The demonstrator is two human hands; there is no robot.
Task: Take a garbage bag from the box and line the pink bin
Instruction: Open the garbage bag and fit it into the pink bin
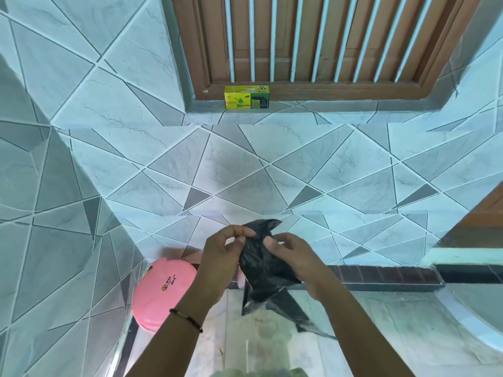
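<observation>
A crumpled black garbage bag (265, 265) hangs between both hands in front of me. My left hand (221, 257) pinches its upper left edge with thumb and fingertips. My right hand (295, 257) grips the upper right side, thumb pressed on the plastic. The bag's lower part dangles loose below the hands. The pink bin (163, 292), lid shut, stands on the floor in the corner to the lower left, partly hidden behind my left forearm. The yellow-green bag box (246, 96) stands upright on the window ledge above.
Tiled walls surround the spot, with a protruding tiled corner (68, 240) on the left. A wooden window frame with bars (313, 50) sits above the ledge. A dark brick-patterned strip (386, 276) runs along the wall base; a curved white edge (468, 322) shows at lower right.
</observation>
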